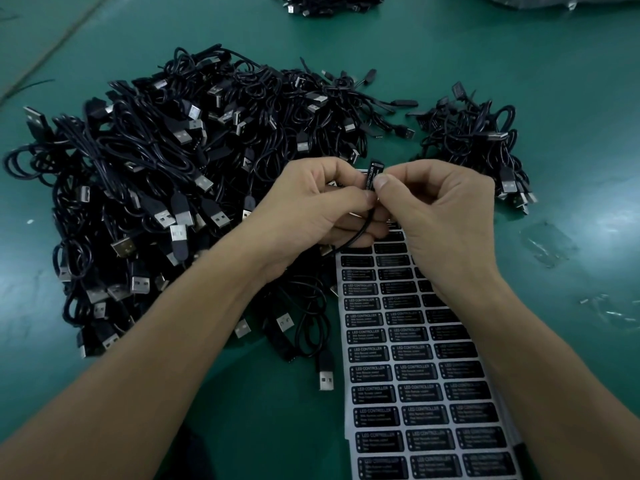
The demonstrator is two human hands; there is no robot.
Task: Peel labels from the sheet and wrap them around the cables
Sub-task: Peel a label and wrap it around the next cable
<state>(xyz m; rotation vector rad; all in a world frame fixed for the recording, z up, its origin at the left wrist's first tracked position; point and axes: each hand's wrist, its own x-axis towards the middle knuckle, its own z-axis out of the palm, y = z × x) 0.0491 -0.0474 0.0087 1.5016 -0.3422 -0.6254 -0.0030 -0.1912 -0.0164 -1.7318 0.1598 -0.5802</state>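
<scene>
My left hand [318, 206] and my right hand [446, 216] meet over the top of the label sheet [422, 375]. Between their fingertips stands a black cable controller piece with a black "LED CONTROLLER" label [371, 178] on it. Both thumbs and forefingers pinch it. Its thin black cable [362, 233] curves down under my left palm. The sheet lies under my right forearm and carries three columns of black labels with white print.
A large heap of black USB cables [166, 174] fills the green table [571, 64] to the left and behind my hands. A smaller heap [478, 140] lies at the right. Clear film scraps [547, 244] rest at the far right. More cables [329, 3] sit at the top edge.
</scene>
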